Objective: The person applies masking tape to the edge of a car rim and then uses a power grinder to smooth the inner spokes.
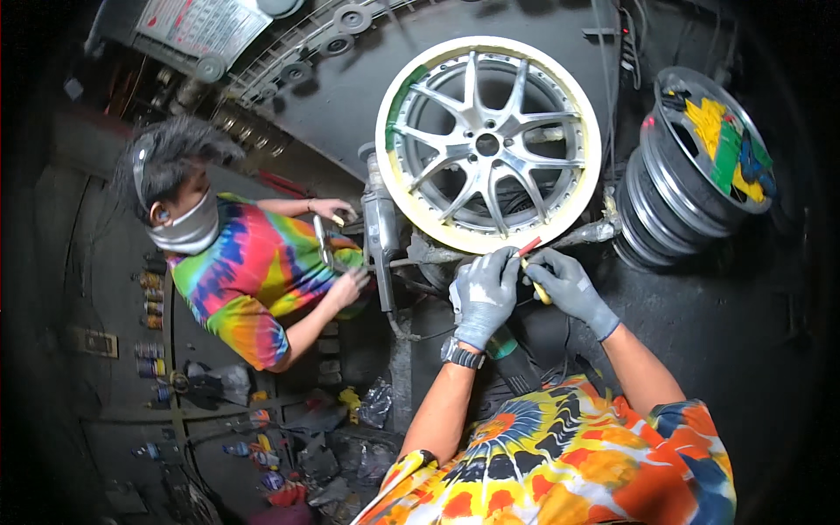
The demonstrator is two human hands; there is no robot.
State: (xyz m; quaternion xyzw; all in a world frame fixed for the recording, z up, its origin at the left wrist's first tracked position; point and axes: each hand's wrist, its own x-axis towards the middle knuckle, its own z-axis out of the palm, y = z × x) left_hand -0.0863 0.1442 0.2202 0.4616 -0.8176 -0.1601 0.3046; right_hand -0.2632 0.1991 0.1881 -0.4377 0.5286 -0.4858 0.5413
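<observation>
— What were the hands on?
— Both gloved — left hand (483, 293) and right hand (567, 282) gripped a red-and-yellow tool (532, 267) at the taped alloy wheel (487, 143)'s lower rim.
— Anyone nearby?
— A co-worker (236, 262) crouched left.

1. Alloy wheels with masked rim (487, 144): one.
2. Dark steel rims, stacked (691, 166): about three; exact count unclear.
3. Gloved hands: two, left hand (483, 293), right hand (569, 284).
4. Co-worker's bare hands (337, 210): two.
5. Persons: two.

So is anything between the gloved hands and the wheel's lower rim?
Nothing visible. The left hand rests at the lower edge of the wheel, and the right hand holds a yellow-handled tool whose red tip reaches the taped rim directly.
</observation>
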